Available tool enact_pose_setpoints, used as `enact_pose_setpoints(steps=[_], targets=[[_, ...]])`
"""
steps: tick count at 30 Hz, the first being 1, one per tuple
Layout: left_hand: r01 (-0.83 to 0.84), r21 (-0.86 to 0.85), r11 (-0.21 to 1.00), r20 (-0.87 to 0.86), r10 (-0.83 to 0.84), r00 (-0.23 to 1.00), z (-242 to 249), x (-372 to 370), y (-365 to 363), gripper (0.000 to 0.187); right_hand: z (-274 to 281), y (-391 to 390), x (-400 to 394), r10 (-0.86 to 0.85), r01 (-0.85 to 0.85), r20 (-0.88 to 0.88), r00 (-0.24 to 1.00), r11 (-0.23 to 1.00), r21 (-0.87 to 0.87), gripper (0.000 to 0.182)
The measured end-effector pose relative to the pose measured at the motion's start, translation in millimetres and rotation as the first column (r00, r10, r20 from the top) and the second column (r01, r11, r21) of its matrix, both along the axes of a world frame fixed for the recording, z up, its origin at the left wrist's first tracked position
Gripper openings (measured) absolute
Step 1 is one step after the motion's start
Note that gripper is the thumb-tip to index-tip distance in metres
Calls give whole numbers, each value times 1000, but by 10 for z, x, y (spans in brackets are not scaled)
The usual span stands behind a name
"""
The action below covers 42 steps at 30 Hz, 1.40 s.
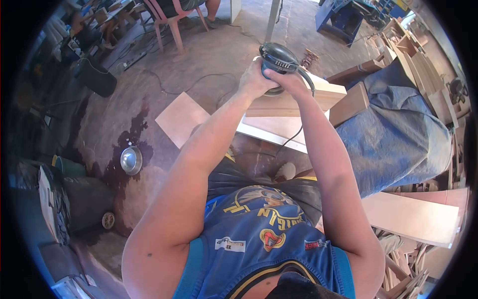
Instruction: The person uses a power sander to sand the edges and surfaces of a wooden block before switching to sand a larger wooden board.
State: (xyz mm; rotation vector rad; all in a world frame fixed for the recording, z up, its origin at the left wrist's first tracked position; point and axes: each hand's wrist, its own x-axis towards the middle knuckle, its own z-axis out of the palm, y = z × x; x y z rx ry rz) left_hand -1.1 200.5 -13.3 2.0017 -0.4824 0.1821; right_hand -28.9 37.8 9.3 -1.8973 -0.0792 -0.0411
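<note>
A dark power sander (280, 57) with a blue-green body sits on a pale wooden piece (323, 94) in the upper middle. My left hand (256, 79) wraps round the sander's left side. From the right, my right hand (290, 82) grips the same tool, its thumb lying across the body. The sander's black cord loops down beside my right wrist. Beneath the wooden piece shows a white-edged board (271, 135). The sander's underside is mostly hidden by my hands.
A square board (181, 119) and a metal bowl (131, 160) are on the floor at left. A blue tarp (393, 129) covers something at right, near stacked boards (418, 65). A pink chair (172, 20) stands ahead; parts of other people show at top left. Cords cross the floor.
</note>
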Motion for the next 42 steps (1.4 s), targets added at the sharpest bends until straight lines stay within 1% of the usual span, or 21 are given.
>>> enact_pose_setpoints(steps=[2, 5, 7, 9, 13, 15, 16, 18, 19, 21, 23, 26, 28, 29, 31, 32, 33, 35, 37, 39, 42], targets=[[8, 28, 1000, 4, -8, 1000, -18, 33, 59, 86, -18, 69, 29, -35, 41, 44, 998, 990, -139, 81], [85, 61, 995, -7, -85, 996, -45, 99, 178, 90, 27, 136, 90, 2, 1, 21, 1000, 990, -143, 79], [145, 54, 988, -12, -145, 989, -16, 99, 271, 92, -73, 176, 123, -41, 51, 58, 997, 982, -183, 72], [293, -29, 956, -9, -294, 956, -8, 90, 371, 98, -135, 211, 118, -87, 93, 177, 980, 995, -29, 67], [272, -149, 951, 63, -266, 962, -461, 136, 472, 100, -79, 79, 74, -81, 78, 101, 992, 996, 29, 63], [138, -121, 983, -114, -152, 982, -659, 56, 510, 96, -83, -5, 43, -157, 157, 95, 983, 988, 8, 62], [140, -123, 983, -117, -154, 981, -712, 5, 488, 96, -88, -77, 11, -159, 159, 92, 983, 987, 6, 62], [195, -303, 933, -248, -275, 929, -809, -96, 428, 81, -99, -228, -82, -226, 229, 119, 967, 973, -15, 62], [195, -307, 931, -254, -278, 926, -826, -99, 410, 81, -88, -295, -123, -227, 231, 112, 967, 973, -20, 62], [72, -130, 989, -246, -103, 964, -852, -81, 376, 64, -39, -430, -192, -342, 347, 60, 938, 931, -118, 63], [61, -150, 987, -229, -94, 969, -888, -71, 365, 59, -85, -561, -189, -348, 352, 60, 936, 931, -92, 64], [86, -150, 985, -217, -117, 969, -845, -21, 413, 55, -145, -665, -147, -351, 361, 162, 922, 932, -36, 65], [121, -136, 983, -230, -150, 962, -887, -14, 419, 55, -88, -646, -155, -385, 381, -5, 923, 916, -126, 67], [144, -146, 979, -218, -174, 960, -925, 22, 413, 55, -97, -612, -161, -385, 381, -4, 923, 916, -125, 67], [159, -149, 976, -189, -186, 964, -1001, 170, 433, 55, -110, -461, -118, -280, 294, 137, 950, 951, -94, 67], [147, -64, 987, -182, -156, 971, -1029, 241, 423, 56, -125, -369, -96, -239, 251, 182, 954, 967, -44, 66], [139, 23, 990, -189, -132, 973, -1085, 229, 424, 57, -144, -298, -59, -242, 252, 178, 954, 967, -36, 66], [148, -8, 989, -208, -146, 967, -902, 92, 461, 57, -175, -184, -3, -210, 215, 49, 976, 966, -144, 66], [151, -44, 988, -216, -157, 964, -811, 53, 455, 58, -119, 16, -37, -200, 202, 29, 979, 974, -104, 67], [110, 76, 991, -224, -91, 970, -780, 74, 442, 61, -98, 161, -31, -138, 140, 26, 990, 986, -86, 66], [136, 64, 989, -224, -119, 967, -768, 53, 413, 60, -43, 314, -50, -106, 108, 24, 994, 991, -80, 64]])
